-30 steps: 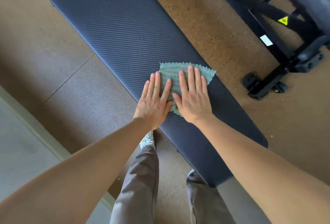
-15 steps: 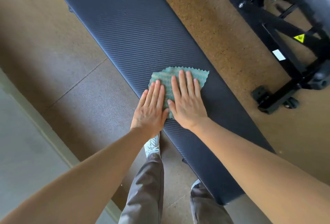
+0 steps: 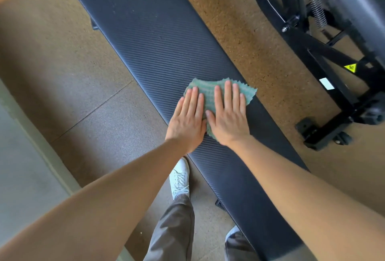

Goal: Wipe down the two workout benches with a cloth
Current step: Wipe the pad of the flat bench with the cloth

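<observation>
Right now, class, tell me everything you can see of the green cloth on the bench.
The cloth is a teal-green rag with a ribbed, woven look and zigzag-cut edges. It lies spread nearly flat on the dark ribbed bench pad, with one corner at the pad's edge. The left hand and right hand press on it side by side with straight fingers, covering most of it.

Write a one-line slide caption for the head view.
Left hand and right hand press a green cloth flat on a dark bench.
</observation>
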